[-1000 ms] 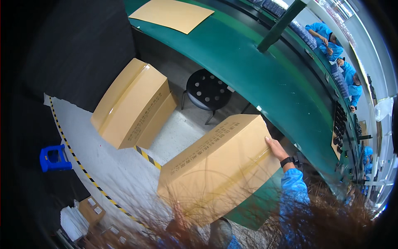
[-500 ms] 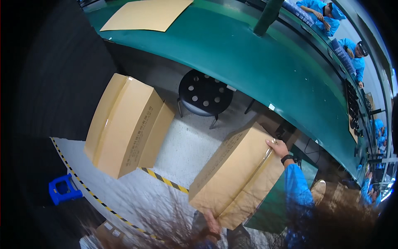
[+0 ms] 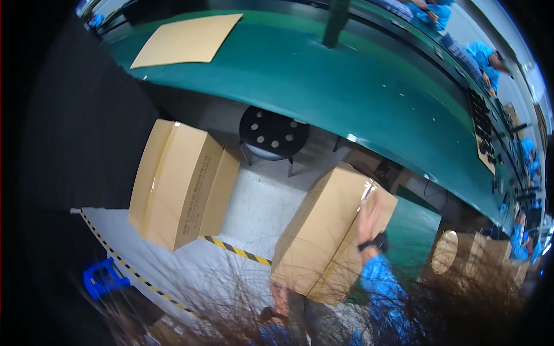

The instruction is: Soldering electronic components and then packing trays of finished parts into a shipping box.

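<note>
A large brown cardboard box [image 3: 323, 230] with clear tape along its seam is in front of me, slightly right of the middle. My right hand [image 3: 367, 222], blurred by motion, lies over the taped seam near the far end, its fingers stretched out. At the near left corner, my left hand [image 3: 279, 300] grips the box's edge; loose strands in front partly cover it. To the left a second taped cardboard box [image 3: 173, 184] stands on the floor, with printing on its side.
Beyond the boxes runs a long green bench [image 3: 288, 69] bearing a flat cardboard sheet [image 3: 187, 41]. A black round stool [image 3: 273, 134] stands under its edge. Striped floor tape [image 3: 239, 251] and a blue plastic stool [image 3: 105, 278] are left. Other people [image 3: 485, 60] work across the bench.
My right hand has left the box's far right edge and come nearer along the seam, its fingers straightening. The near box has turned slightly, and the whole view has shifted.
</note>
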Motion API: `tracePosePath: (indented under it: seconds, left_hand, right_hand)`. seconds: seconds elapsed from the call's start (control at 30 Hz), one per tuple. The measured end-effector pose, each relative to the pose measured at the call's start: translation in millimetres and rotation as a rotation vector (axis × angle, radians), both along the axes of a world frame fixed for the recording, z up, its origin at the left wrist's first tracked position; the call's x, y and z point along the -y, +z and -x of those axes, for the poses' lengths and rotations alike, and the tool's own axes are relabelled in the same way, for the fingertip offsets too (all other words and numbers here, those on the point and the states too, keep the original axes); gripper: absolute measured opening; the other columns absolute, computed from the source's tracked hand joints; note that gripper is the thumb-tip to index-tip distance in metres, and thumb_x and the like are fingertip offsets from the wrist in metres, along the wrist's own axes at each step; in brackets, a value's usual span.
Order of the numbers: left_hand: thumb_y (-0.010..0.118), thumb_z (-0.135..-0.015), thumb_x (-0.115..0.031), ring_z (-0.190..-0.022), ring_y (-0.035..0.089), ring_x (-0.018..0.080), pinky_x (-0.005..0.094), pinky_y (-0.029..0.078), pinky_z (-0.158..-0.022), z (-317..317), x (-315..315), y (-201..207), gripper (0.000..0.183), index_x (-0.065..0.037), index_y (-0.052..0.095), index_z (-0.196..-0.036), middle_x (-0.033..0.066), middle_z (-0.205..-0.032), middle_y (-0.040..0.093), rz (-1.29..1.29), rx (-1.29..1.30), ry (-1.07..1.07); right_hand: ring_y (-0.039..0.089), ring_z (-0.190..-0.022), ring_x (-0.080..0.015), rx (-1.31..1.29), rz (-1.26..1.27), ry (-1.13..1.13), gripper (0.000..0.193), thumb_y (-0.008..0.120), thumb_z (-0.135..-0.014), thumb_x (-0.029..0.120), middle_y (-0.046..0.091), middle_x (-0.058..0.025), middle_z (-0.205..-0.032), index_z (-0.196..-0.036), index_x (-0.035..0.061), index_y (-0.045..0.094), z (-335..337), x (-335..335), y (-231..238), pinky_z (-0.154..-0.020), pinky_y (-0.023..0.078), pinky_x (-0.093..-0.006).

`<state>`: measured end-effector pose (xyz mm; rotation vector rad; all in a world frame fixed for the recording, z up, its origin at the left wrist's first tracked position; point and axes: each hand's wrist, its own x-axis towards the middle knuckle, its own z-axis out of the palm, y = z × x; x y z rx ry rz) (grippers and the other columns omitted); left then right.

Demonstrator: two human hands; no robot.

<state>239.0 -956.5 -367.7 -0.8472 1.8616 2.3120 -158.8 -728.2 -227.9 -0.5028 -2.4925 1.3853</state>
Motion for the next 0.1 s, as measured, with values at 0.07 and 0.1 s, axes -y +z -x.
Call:
tracePosePath:
  seconds: [0.07, 0.1]
  left_hand:
    - [0.079, -0.087, -0.047, -0.153, 0.026, 0.0249, 0.0610, 0.041, -0.111, 17, 66, 5, 0.107, -0.023, 0.012, -0.166, 0.0067, -0.168, 0.020, -0.227, 0.492, 0.309]
    - [0.079, -0.087, -0.047, -0.153, 0.026, 0.0249, 0.0610, 0.041, -0.111, 13, 109, -1, 0.107, -0.023, 0.012, -0.166, 0.0067, -0.168, 0.020, -0.224, 0.509, 0.260]
  right_hand:
    - [0.049, -0.137, -0.0272, 0.022, 0.466, -0.096, 0.051, 0.061, -0.105, 0.020, 0.053, -0.0182, -0.147, -0.148, -0.0021, 0.044, -114, 17, -13, -0.115, 0.038, -0.0405]
    - [0.058, -0.127, -0.0238, 0.081, 0.667, -0.209, 0.046, 0.062, -0.105, 0.022, 0.061, -0.0153, -0.137, -0.142, -0.0016, 0.051, -183, 21, -33, -0.107, 0.047, -0.0379]
